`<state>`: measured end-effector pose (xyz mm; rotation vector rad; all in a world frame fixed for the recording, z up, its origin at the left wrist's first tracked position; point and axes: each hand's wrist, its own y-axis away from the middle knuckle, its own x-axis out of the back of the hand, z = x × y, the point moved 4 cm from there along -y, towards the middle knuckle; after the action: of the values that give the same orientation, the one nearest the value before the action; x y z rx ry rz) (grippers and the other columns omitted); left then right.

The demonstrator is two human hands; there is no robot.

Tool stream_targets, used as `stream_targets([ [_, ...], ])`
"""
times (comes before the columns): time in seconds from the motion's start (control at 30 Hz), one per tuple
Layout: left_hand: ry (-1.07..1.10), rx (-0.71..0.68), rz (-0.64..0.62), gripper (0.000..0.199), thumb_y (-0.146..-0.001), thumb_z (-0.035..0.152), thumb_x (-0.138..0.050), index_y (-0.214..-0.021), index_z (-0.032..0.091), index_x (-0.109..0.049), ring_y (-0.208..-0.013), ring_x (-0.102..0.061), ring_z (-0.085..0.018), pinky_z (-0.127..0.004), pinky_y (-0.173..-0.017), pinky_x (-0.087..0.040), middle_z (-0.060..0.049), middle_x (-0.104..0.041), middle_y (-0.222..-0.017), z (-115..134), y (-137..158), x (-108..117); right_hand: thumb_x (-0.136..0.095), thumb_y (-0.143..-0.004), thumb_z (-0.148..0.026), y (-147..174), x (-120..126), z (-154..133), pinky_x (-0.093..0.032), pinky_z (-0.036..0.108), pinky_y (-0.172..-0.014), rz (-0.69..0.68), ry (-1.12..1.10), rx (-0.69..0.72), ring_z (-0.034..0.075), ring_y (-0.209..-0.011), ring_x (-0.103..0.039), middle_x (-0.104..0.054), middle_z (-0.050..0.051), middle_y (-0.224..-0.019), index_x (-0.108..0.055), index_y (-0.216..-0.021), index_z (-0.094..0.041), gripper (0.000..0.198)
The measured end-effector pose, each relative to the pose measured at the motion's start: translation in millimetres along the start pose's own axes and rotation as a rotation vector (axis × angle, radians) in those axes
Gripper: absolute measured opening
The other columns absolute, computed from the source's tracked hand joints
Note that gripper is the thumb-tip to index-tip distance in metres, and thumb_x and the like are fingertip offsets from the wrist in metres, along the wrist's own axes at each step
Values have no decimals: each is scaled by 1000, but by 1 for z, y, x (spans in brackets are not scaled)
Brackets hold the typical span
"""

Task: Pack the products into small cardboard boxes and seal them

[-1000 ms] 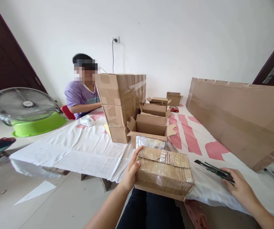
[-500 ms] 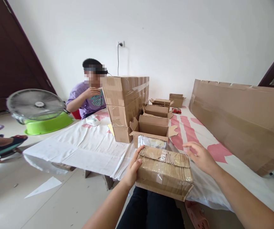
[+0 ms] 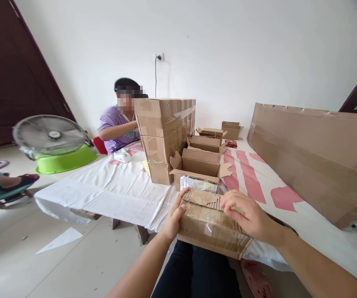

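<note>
Taped box (image 3: 203, 223) at near edge of cloth-covered table (image 3: 104, 198), above wearer's dark-trousered legs (image 3: 197, 269). Left hand (image 3: 171, 221) clamped on box's left end, thumb on near side. Right hand (image 3: 247, 213) at right part of torn top flap, fingers curled over it; cannot tell whether they pinch cardboard or tape. Hands apart, box between them. Dark slim item (image 3: 285, 224) mostly hidden behind right wrist. Just beyond box: silvery packet (image 3: 197, 183), then open carton (image 3: 201, 163). Stacked cartons (image 3: 156, 140) left of that; co-worker (image 3: 116, 124) behind stack.
</note>
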<state>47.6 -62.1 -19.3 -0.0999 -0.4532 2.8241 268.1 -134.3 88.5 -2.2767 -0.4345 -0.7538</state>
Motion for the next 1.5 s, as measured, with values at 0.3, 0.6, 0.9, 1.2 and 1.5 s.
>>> stream_targets([
  [0.3,2,-19,3,64,-86,51,-46,-142,21,-41,-143,-28,-33,-47,-117,-17,-7,-42,-151,-5,0,1,-52,-92,-43,128,20,29,-44,28,-71,-372,-94,-579,17,-76,-58,-64,3,-81,-57,-81,-20,26],
  [0.6,25,4,12,65,-85,51,-47,-142,19,-40,-143,-28,-32,-47,-118,-13,-9,-40,-151,-2,2,-1,-48,-79,-25,213,38,144,-47,36,-67,-44,586,-915,24,-71,-64,-67,5,-78,-58,-81,-23,11],
  [0.9,42,24,9,65,-87,51,-46,-144,21,-37,-144,-26,-31,-47,-119,-13,-7,-38,-153,0,5,-1,-45,-94,-32,128,42,56,-52,41,-79,317,564,-362,26,-94,-63,-66,8,-96,-62,-97,-25,19],
  [1.2,37,-26,74,60,-88,52,-46,-139,20,-40,-144,-25,-31,-46,-119,-16,-9,-38,-151,-4,6,0,-53,-94,-38,58,-13,0,-49,47,-92,137,702,-21,29,-105,-59,-65,14,-112,-58,-123,-17,37],
  [1.5,-103,-30,44,57,-90,53,-46,-138,24,-40,-141,-30,-32,-49,-116,-22,-10,-41,-149,11,6,3,-68,-80,-49,34,-2,15,-46,51,-96,-69,578,-382,33,-114,-57,-64,14,-120,-59,-125,-19,55],
])
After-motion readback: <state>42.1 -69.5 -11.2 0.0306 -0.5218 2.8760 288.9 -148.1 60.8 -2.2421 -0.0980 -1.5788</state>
